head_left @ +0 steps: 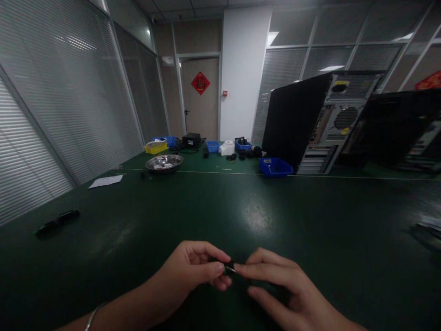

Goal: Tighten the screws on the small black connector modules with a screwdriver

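Between the thumb and fingers of my left hand [200, 269] is a small dark part [228, 268] with some green and a shiny metal piece at its right end. Too little of it shows to tell its kind. The fingertips of my right hand [279, 280] reach the metal end from the right. My right thumb is spread well away from those fingers, with nothing seen between them. Both hands are low over the green tabletop, near the middle of the view.
A dark pen-like object [57, 223] and white paper [106, 181] lie at left. Farther back are a metal bowl [164, 162], a yellow basket [156, 147], a blue bin [275, 167] and a white plastic housing [227, 148]. A black computer case [299, 119] stands at right.
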`<state>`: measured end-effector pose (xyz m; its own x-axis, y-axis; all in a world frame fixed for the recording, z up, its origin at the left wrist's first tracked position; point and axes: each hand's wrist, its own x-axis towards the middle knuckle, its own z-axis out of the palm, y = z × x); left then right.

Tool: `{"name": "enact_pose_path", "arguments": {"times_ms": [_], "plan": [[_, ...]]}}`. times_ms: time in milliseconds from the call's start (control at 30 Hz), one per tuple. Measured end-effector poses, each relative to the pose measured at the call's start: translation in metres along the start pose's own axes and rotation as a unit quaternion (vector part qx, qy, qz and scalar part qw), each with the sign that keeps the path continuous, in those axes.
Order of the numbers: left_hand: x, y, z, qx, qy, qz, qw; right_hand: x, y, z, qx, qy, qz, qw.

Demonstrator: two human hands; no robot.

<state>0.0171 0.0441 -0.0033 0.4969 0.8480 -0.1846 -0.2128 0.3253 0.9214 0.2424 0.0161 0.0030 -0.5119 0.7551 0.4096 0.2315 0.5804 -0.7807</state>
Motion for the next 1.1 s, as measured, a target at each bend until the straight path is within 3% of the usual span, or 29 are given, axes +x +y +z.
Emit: {"name": "enact_pose_path", "arguments": {"times_ms": [167,367,633,967,1100], "plan": [[-0.0007,0.0033,0.0035,-0.012,0.007,-0.009,1.0,0.0008,0.0001,-0.0005,0.002,-0.009,-0.001,1.0],[-0.0005,0.0037,0.0036,-0.013,0.041,0.005,0.999,0.0017,0.0024,-0.0019,-0.024,-0.03,0.048,0.998],[0.0009,-0.0001,0.0011,0.055,0.017,0.04,0.998,0.0014,0.0005,-0.0023,-0.056,-0.055,0.054,0.995],[-0.0007,0.0015,0.0002,-0.006,0.011,-0.02,1.0,0.0007,-0.0001,-0.0019,0.012,-0.014,0.008,1.0],[-0.0005,0.0018,0.0026,-0.041,0.008,-0.009,0.999,-0.0008,0.0046,-0.0012,0.013,-0.014,0.011,1.0]]}}
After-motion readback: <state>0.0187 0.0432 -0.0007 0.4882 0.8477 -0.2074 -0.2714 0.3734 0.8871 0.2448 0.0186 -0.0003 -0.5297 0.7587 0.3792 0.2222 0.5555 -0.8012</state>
